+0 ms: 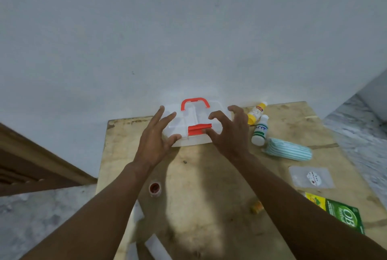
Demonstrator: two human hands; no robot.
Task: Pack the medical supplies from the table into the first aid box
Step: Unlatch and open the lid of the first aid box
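The first aid box (194,117) is clear plastic with a red handle and a red latch (199,129); it stands closed at the far middle of the table. My left hand (156,136) rests on its left side, fingers straight over the lid and thumb at the front corner. My right hand (229,132) hovers at the box's right side with curled fingers, its thumb touching the red latch. To the right lie a yellow-capped bottle (256,112), a white and green bottle (260,131), a striped face mask pack (288,148), a clear sachet (311,177) and a green box (343,213).
The wooden table (201,176) stands against a pale wall. A small red-lidded jar (155,189) sits near my left forearm, a small orange item (257,207) near my right forearm. White pieces (156,245) lie at the near edge. Marble floor shows on both sides.
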